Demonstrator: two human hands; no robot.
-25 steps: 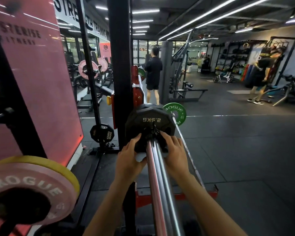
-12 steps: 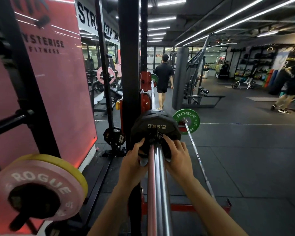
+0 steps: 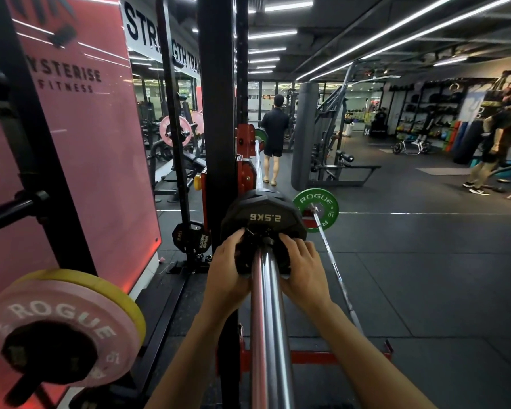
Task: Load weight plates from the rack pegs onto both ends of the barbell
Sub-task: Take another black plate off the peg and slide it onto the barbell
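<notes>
Here the black 2.5KG plate point(image 3: 263, 217) sits on the barbell sleeve point(image 3: 268, 305), with the left hand point(image 3: 226, 274) and right hand point(image 3: 303, 271) curled round a dark collar point(image 3: 250, 256) just behind it; next, seemingly, clamp it snug against the plate

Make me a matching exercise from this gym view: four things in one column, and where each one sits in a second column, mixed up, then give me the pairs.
Things:
1. black 2.5KG plate
2. green plate
3. pink plate
4. left hand

Places:
A. on a rack peg at the lower left
B. on a second bar lying on the floor
C. on the chrome barbell sleeve, ahead of both hands
D. left of the sleeve, at the dark collar behind the plate

Pairs: 1-C, 2-B, 3-A, 4-D
</notes>
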